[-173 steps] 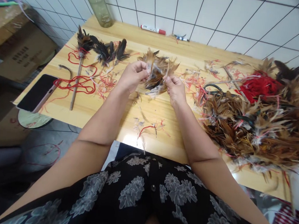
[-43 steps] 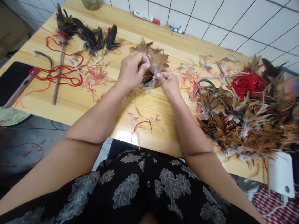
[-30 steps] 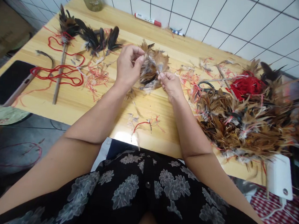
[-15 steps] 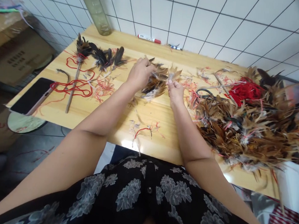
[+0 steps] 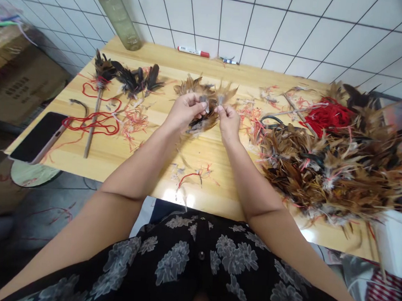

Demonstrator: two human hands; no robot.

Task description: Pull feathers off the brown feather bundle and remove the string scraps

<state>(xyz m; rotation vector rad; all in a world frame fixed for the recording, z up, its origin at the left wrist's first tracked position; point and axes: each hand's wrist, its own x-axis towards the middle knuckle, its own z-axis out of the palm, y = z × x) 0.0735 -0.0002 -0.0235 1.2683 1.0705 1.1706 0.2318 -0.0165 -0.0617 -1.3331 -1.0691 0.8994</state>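
Over the middle of the wooden table, my left hand (image 5: 187, 110) pinches a small dark-grey feather (image 5: 204, 102) between thumb and fingers. Close beside it, my right hand (image 5: 229, 121) is closed on the base of a light brown feather bunch (image 5: 225, 93), whose tips fan upward. Beneath and behind both hands lies a small pile of brown feathers (image 5: 188, 83), partly hidden by my left hand. To the left rests a wooden stick (image 5: 94, 121) with dark feathers (image 5: 104, 64) bound at its top and a loose red cord (image 5: 100, 125) across it.
A large heap of brown feathers (image 5: 324, 174) covers the table's right side, with red string (image 5: 329, 116) behind it. Black feathers (image 5: 137, 78), a phone (image 5: 40, 137) and a bottle (image 5: 119, 19) are left. Markers (image 5: 194, 51) lie along the tiled wall.
My left hand has drawn back from the feather pile and now pinches a feather near my right hand. My right hand keeps its feather bunch and has shifted slightly left.
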